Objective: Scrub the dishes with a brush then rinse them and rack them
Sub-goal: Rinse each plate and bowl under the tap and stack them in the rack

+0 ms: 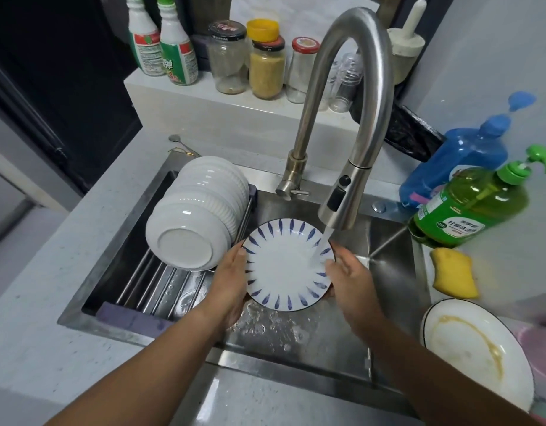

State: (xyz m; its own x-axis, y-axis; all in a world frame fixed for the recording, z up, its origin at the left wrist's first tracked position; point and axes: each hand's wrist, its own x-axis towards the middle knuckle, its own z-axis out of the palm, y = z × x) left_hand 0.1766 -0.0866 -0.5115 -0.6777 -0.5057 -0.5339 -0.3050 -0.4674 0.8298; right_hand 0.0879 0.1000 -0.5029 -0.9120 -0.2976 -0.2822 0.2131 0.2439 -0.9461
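I grip the wet plate (pixel 288 265) at center frame, left hand (pixel 231 281) and right hand (pixel 350 279) fingers curled round its rims; it may slip.

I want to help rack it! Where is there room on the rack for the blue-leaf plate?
The rack's bare bars lie free in front of the stacked white bowls, beside the left hand. The far end is crowded with bowls. The counter right of the sink is crowded: yellow sponge, dirty plate, soap bottles.

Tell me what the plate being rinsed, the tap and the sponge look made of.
Plate: likely glazed ceramic, glossy white with blue painted marks. Tap: brushed metal, probably stainless steel, with a dull sheen. Sponge: soft yellow foam, matte.
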